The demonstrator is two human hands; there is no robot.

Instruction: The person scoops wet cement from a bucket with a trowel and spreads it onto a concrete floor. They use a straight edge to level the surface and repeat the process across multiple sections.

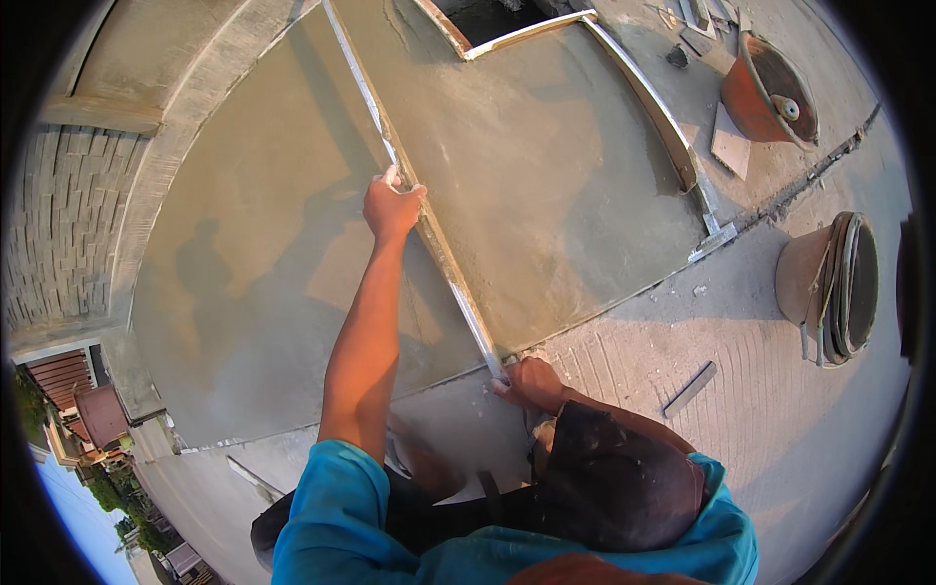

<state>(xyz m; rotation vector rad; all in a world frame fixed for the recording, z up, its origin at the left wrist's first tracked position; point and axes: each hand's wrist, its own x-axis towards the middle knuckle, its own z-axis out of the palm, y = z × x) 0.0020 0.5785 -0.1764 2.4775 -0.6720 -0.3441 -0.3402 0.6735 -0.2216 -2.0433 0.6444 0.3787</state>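
A long straightedge (445, 262), pale and coated with cement, lies across a slab of wet, smoothed screed (546, 156). My left hand (395, 203) is closed around it at about mid-length, with fingertips over its edge. My right hand (526, 382) grips its near end at the lower edge of the wet surface. Shadows fall on the screed left of the bar. My knee in dark trousers is beside my right arm.
A framed dark opening (495, 21) is at the top, and a curved form strip (655, 122) bounds the screed's right. An orange bucket (746, 102), stacked buckets (807, 273), a tile (730, 144) and a short bar (689, 390) lie rightward. A stone-clad wall (68, 214) stands left.
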